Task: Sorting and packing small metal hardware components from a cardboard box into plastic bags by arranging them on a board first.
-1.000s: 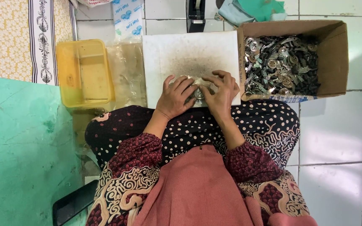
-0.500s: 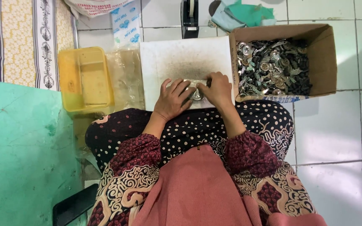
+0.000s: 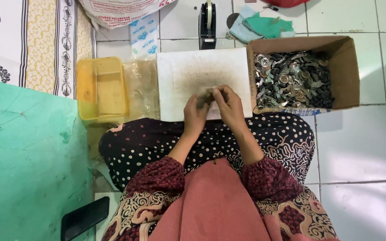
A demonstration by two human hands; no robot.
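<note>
Closest to me is the person's lap, a dark skirt with pale dots (image 3: 264, 138) spread over crossed legs, and a black phone (image 3: 85, 218) lying on the green mat (image 3: 27, 165) off to their left side.

Just past the knees the two hands have come together. A second ago they lay flatter on the white board (image 3: 188, 67), palms down, pressing on something between them; now both have lifted a little and turned inward. The left hand (image 3: 195, 117) and the right hand (image 3: 229, 107) meet fingertip to fingertip over the near edge of the board, pinching a small dark metal piece (image 3: 207, 94) between them. Both grips are closed on it, though the piece is too small and blurred to say what it is. I'd judge the pressing part is over and the piece is now being worked or fitted in the fingers above the board's sooty grey patch.

Farther out, left of the board, sit a clear plastic bag (image 3: 141, 87) and a yellow plastic tub (image 3: 101, 87). To the right, touching the board's edge, a cardboard box (image 3: 347, 71) is full of small metal parts (image 3: 291, 80). Beyond the board stands a black tape dispenser (image 3: 207, 24), with green cloth (image 3: 264, 27) beside it.
</note>
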